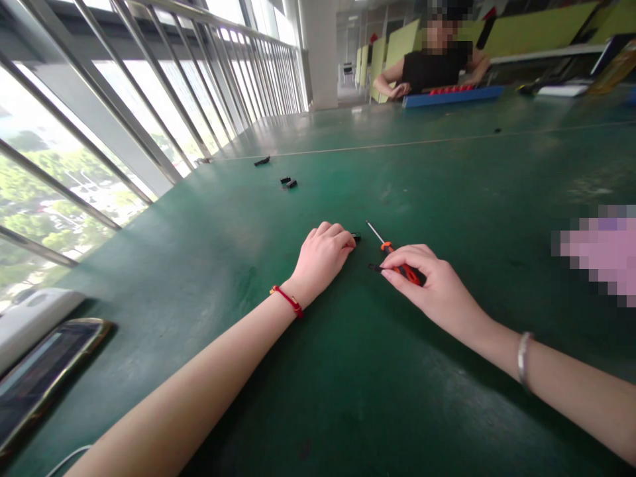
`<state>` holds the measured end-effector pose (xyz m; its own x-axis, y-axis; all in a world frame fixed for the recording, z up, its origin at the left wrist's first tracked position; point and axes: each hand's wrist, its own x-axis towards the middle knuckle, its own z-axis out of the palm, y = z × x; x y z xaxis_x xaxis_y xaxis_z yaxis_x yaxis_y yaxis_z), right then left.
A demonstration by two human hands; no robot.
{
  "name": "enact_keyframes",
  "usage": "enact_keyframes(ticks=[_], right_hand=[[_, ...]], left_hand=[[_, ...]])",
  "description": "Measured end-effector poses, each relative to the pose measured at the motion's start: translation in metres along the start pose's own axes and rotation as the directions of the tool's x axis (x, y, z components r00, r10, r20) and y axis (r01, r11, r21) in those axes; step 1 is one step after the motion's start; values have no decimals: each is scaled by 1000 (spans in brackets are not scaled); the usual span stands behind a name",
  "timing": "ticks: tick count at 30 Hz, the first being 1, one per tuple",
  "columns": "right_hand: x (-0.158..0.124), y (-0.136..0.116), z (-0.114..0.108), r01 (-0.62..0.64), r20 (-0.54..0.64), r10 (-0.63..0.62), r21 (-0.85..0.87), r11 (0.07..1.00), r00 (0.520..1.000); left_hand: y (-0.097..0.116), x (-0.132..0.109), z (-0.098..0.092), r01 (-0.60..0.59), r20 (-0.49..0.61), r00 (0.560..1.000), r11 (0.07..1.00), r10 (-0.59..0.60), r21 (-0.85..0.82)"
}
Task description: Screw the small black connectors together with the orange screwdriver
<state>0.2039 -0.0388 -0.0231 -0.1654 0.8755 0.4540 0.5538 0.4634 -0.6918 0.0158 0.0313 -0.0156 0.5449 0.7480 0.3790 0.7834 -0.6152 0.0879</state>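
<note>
My left hand (325, 253) is closed, its fingertips on a small black part (356, 236) at the tabletop. Most of that part is hidden by the fingers. Between thumb and forefinger, my right hand (428, 275) pinches another small black piece (374, 267). A screwdriver (386, 248) with an orange and black handle runs beneath the right fingers, its metal tip pointing away and to the left. Whether the right hand grips the screwdriver or it lies on the table under the hand, I cannot tell.
Several small black parts (288, 182) lie farther off on the green table (278, 391). A phone (47, 381) and a white device (37, 321) sit at left, beside a metal railing (199, 73). Across the table, a person (437, 69) sits behind a blue tray (454, 97).
</note>
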Motion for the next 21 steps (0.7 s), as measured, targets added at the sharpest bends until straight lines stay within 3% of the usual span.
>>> enact_keyframes(ticks=[4,6,10,15,21], right_hand=[[1,1,0,-3,-4,3,7,1000,1000],[1,1,0,-5,-8,5,15,1000,1000],[0,2,1,-12,-17,13,28,1000,1000],[1,2,1,-16,-22,17,41,999,1000],[1,4,1,-48,-27,51,95,994,998]], left_hand=[[-2,-2,0,-19,-45,999,995,15,-98],[0,-7,-3,-87,-141,988,984,65,-155],[9,-19,-12,-230,-343,926,957,158,-178],[16,-26,-15,-306,-341,903,948,260,-89],[17,-24,-14,-303,-327,907,951,266,-64]])
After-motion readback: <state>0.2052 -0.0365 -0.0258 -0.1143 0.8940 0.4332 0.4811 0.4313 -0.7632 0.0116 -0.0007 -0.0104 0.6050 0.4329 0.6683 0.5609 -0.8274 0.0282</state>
